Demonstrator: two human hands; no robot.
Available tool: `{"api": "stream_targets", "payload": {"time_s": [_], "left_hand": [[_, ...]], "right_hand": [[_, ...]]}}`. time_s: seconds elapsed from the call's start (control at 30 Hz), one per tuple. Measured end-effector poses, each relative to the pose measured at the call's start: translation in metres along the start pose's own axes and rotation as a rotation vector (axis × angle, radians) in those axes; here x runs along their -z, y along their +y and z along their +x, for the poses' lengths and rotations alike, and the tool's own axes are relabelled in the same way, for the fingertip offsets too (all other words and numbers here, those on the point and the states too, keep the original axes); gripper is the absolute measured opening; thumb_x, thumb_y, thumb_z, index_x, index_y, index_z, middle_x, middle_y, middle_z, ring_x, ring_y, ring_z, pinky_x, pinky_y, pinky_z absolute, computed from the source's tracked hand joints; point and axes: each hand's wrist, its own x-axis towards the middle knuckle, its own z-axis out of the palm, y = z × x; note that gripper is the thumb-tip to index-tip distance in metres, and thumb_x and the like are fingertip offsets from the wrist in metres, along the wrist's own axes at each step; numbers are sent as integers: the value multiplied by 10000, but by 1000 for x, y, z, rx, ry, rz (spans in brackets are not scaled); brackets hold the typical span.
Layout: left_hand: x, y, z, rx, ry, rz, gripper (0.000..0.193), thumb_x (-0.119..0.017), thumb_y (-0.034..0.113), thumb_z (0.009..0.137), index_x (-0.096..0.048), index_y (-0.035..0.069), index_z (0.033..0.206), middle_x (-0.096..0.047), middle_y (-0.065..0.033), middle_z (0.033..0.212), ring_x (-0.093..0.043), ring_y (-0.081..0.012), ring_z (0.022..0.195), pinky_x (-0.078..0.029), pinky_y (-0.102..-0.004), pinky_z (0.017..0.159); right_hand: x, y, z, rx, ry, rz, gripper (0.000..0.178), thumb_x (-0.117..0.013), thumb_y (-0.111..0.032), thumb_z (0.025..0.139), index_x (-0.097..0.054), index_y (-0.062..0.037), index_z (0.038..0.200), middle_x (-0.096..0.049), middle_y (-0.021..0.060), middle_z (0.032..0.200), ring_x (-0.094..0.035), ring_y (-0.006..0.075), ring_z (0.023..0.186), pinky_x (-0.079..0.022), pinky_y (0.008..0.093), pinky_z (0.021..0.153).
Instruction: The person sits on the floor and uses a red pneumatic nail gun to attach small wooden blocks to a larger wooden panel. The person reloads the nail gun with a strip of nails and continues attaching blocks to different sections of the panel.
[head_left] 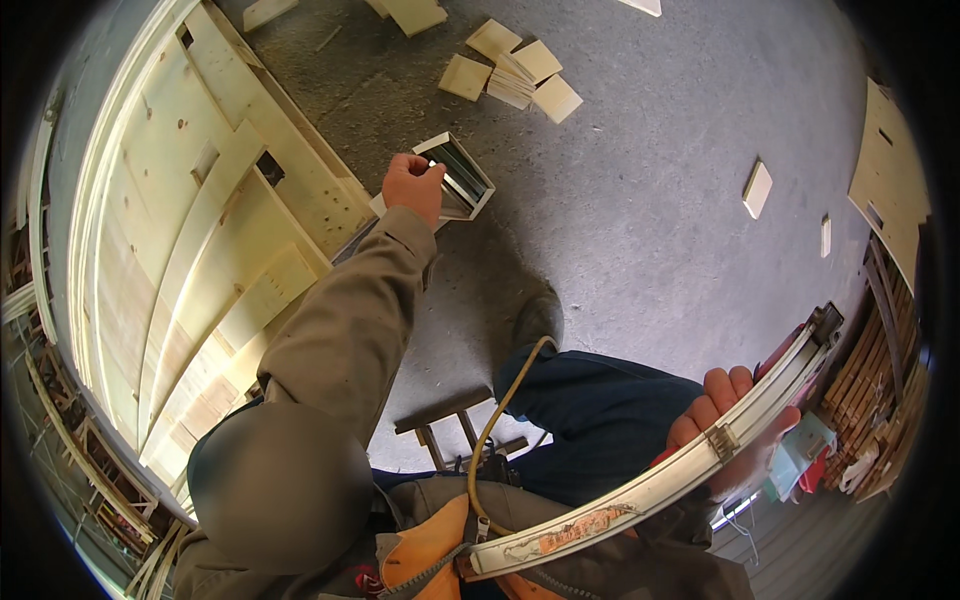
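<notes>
My left hand (415, 188) reaches down to a small open carton (485, 205) at the edge of the wooden panel. Its fingers are pinched at a shiny metal staple strip (457, 184), one of several lying in the carton; the fingertips partly hide the grip. At the lower right my right hand (705, 408) is wrapped round a long, pale staple gun magazine (620, 505), which slants up to the right across my body. A yellow air hose (497, 420) runs close to the magazine's lower left end.
A large wooden panel assembly (170, 150) with curved strips and square holes fills the left. Thin wooden squares (540, 62) lie on the concrete floor (650, 200) ahead; other pieces (757, 190) lie farther right. Stacked timber (870, 370) stands at the right, and a wooden frame (445, 415) lies below.
</notes>
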Motion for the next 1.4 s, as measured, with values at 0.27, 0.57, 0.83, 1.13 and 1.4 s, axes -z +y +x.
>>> {"api": "stream_targets", "payload": {"time_s": [0.27, 0.57, 0.83, 1.13, 1.4], "left_hand": [[10, 3, -4, 138, -124, -145, 224, -770, 65, 913, -659, 36, 1106, -669, -81, 1030, -669, -178, 882, -611, -339, 731], [3, 6, -7, 204, -136, -184, 490, -767, 67, 923, -594, 12, 1378, -648, -97, 1205, -655, -198, 1042, -586, -354, 818], [-3, -15, 13, 149, -149, -17, 606, -774, 73, 918, -533, -36, 1463, -650, -111, 1207, -663, -213, 1042, -586, -350, 808], [4, -16, 5, 34, -157, 133, 589, -800, 149, 900, -600, -2, 1433, -698, -120, 1133, -685, -235, 1021, -576, -372, 866], [9, -7, -1, -44, -106, 138, 337, -792, 184, 917, -669, 12, 1180, -705, -116, 1086, -674, -232, 979, -568, -387, 860]], "right_hand": [[-1, 0, -3, 6, 14, -39, 506, -655, -577, 1010, -495, -97, 1023, -518, 46, 894, -475, 101, 637, -474, 330, 570], [0, 3, -5, 36, 66, -47, 499, -674, -563, 1005, -500, -96, 1023, -515, 32, 857, -448, 84, 595, -451, 303, 529], [-2, 6, -1, 35, 78, -75, 478, -681, -546, 1007, -513, -100, 1025, -511, 21, 830, -419, 70, 568, -425, 282, 499], [-6, 7, -1, 30, 113, -88, 475, -689, -534, 1006, -517, -93, 1042, -519, 25, 835, -436, 66, 570, -442, 273, 498], [-5, 8, -2, 38, 93, -91, 471, -686, -528, 1011, -513, -91, 1054, -511, 18, 841, -430, 58, 574, -441, 269, 501]]}}
